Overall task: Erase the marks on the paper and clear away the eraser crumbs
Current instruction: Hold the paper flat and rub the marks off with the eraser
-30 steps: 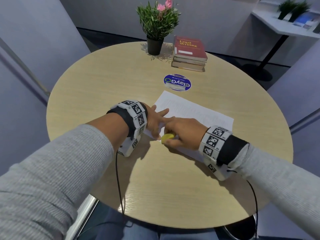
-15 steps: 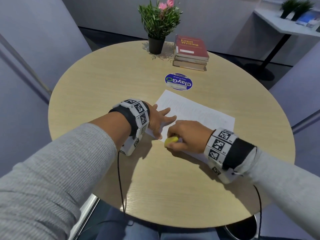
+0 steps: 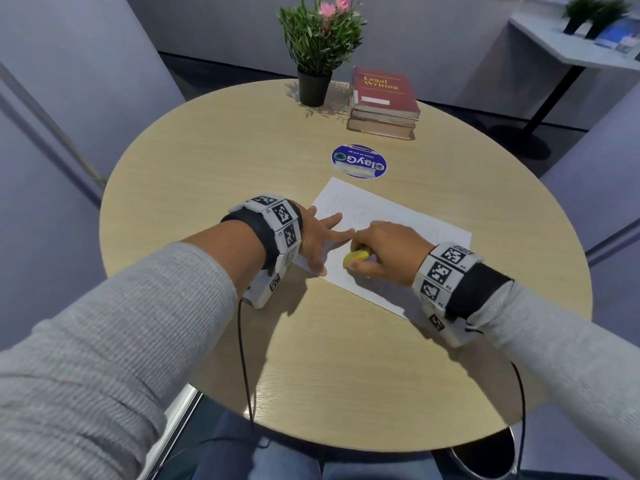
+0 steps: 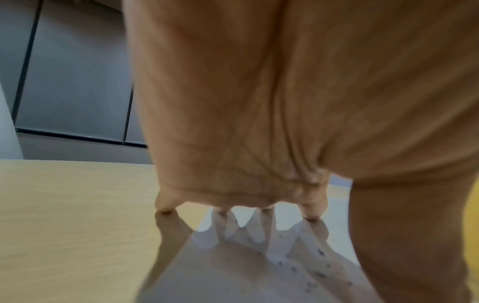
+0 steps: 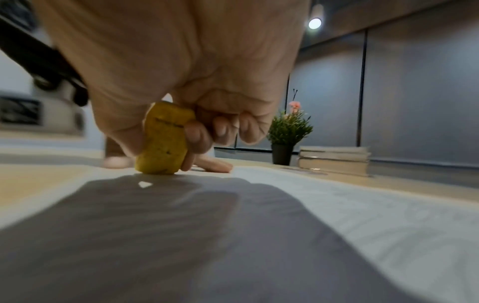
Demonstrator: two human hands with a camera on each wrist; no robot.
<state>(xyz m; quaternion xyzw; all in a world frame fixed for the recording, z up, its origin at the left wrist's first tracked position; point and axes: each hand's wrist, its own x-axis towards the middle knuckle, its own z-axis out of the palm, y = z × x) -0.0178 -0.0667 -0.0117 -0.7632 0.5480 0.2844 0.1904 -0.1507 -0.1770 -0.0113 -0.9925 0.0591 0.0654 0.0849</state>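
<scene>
A white sheet of paper (image 3: 388, 216) lies at an angle on the round wooden table (image 3: 214, 161). My left hand (image 3: 320, 239) lies flat with spread fingers on the paper's near left corner, pressing it down. My right hand (image 3: 381, 252) grips a yellow eraser (image 3: 355, 258) and holds its end against the paper beside my left fingers. In the right wrist view the eraser (image 5: 163, 141) stands upright on the sheet (image 5: 362, 205), pinched between thumb and fingers. In the left wrist view dark eraser crumbs (image 4: 308, 266) are scattered on the paper (image 4: 233, 272) under my palm.
A blue round sticker (image 3: 358, 161) sits just beyond the paper. At the table's far edge stand a potted plant with pink flowers (image 3: 320, 46) and a stack of books (image 3: 384, 103) topped by a red one. My legs show below the near table edge.
My right hand with the eraser has moved slightly back and forth over the paper's near left part. The left hand has stayed flat on the corner.
</scene>
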